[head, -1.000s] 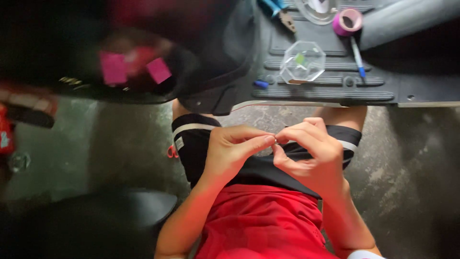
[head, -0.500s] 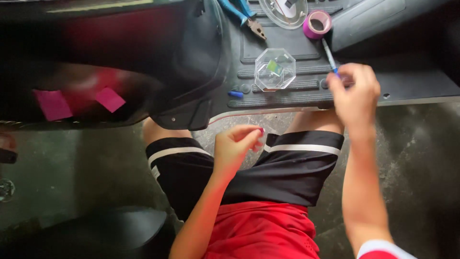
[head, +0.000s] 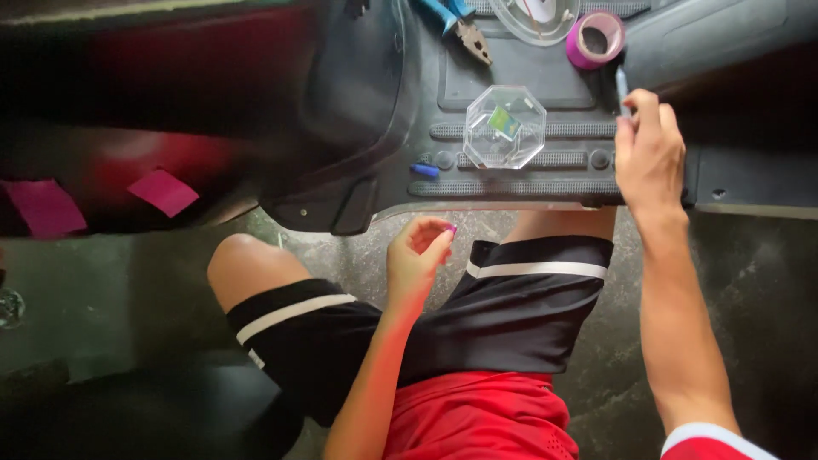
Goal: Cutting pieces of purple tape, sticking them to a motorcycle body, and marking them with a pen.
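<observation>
1. Head view looks down on a person squatting beside a scooter footboard (head: 511,183) that runs across the upper half of the frame.
2. Right hand (head: 649,153), at upper right, rests on the footboard with its fingers curled around a thin blue pen (head: 622,88); the pen's tip sticks up past the fingertips.
3. Left hand (head: 417,255), at centre, hovers above the left thigh with thumb and fingers pinched nearly together. A tiny purple piece (head: 452,229) shows at the fingertips; what it is cannot be told.
4. A clear octagonal box (head: 504,128) sits on the footboard, up and to the left of the right hand and apart from it, with something small and green inside.
5. A roll of purple tape (head: 596,38) lies at the top, just above the pen.
6. Pliers (head: 460,25) with blue handles lie at top centre, left of a clear dish (head: 532,25).
7. A small blue cap (head: 424,170) lies on the footboard, lower left of the box.
8. Two pink patches (head: 162,192) show on the dark red panel at the left.
9. Black shorts (head: 511,315) with white stripes and a red shirt (head: 477,417) fill the lower centre.
</observation>
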